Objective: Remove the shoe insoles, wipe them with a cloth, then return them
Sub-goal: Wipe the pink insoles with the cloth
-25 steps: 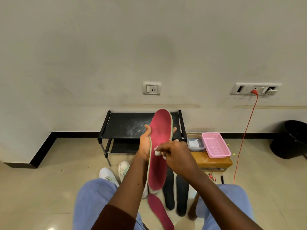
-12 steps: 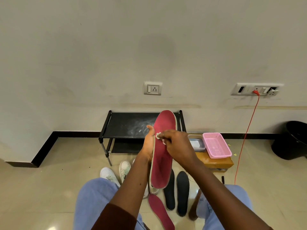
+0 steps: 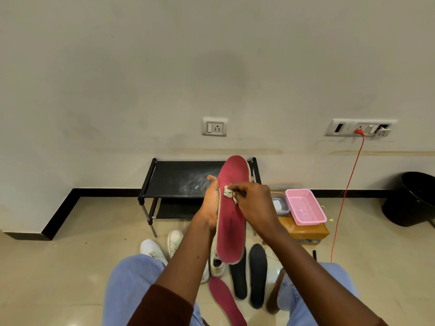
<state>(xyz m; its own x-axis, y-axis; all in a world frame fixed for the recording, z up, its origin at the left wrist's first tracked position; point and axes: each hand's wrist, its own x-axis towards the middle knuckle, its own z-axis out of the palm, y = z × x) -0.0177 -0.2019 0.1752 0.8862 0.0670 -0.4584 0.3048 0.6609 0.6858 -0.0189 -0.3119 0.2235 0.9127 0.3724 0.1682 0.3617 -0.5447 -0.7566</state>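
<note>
I hold a red insole [image 3: 231, 222] upright in front of me, toe end up. My left hand [image 3: 210, 203] grips its left edge from behind. My right hand [image 3: 253, 207] pinches a small pale cloth [image 3: 228, 192] and presses it on the insole's upper half. On the floor below lie a second red insole [image 3: 226, 301] and two black insoles [image 3: 257, 274]. Several white shoes [image 3: 153, 250] stand on the floor between my knees, partly hidden by my arms.
A black shoe rack [image 3: 179, 180] stands against the wall. To its right a pink basket [image 3: 304, 209] and a small clear container [image 3: 280, 204] sit on a brown box [image 3: 306, 232]. An orange cable [image 3: 346, 194] hangs from the wall socket. A black bin [image 3: 412, 198] stands far right.
My right hand moved the cloth up the red insole from its middle to its upper half. My left hand kept its grip, and the insole shifted slightly right.
</note>
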